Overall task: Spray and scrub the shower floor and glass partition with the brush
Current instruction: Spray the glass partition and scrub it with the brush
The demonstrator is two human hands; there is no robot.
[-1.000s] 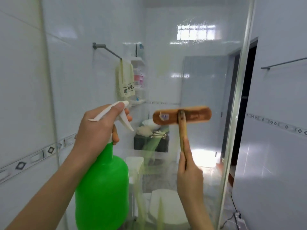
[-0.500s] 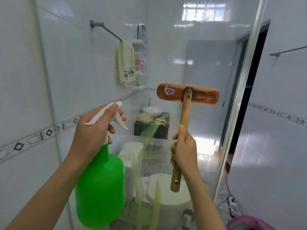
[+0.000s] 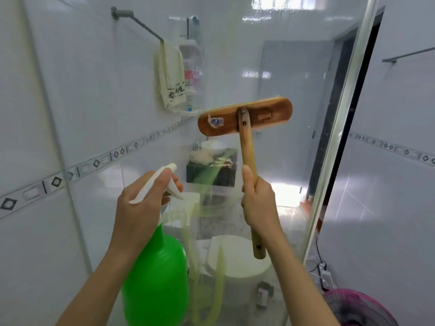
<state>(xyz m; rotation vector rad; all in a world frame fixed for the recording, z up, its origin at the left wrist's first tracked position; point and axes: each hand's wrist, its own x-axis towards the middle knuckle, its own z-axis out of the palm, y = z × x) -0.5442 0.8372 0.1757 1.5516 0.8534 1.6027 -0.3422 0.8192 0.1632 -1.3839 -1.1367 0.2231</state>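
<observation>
1. The glass partition [image 3: 235, 55] stands straight ahead of the person. Its pale metal edge strip [image 3: 339, 142] runs up its right side.
2. The left hand [image 3: 143, 208] is in front of the lower part of the glass partition. It grips the neck of a green spray bottle [image 3: 157, 278]. The forefinger lies along the top of the white trigger head [image 3: 153, 184], and the other fingers curl round below it. The nozzle points at the glass from close by.
3. The right hand [image 3: 259, 203] is closed in a fist round the wooden handle [image 3: 247, 149] of the brush [image 3: 244, 116], with the thumb laid upward along the shaft. The butt of the handle sticks out below the fist.
4. The brush head is held up against the middle of the glass partition. Its wooden back faces the person and its right end is tilted higher. A strip of bristles shows along the top edge, but I cannot tell whether they touch the glass.
5. Yellow-green streaks [image 3: 219, 274] run down the lower glass, beneath the bottle and brush.
6. Seen through the glass partition are a cream towel [image 3: 170, 76] hanging on a grey rail [image 3: 138, 20], a white corner shelf [image 3: 191, 67] and a toilet [image 3: 237, 257].
7. Past the edge strip to the right, low down, are a pink grille [image 3: 357, 307] and a power strip [image 3: 323, 274].
</observation>
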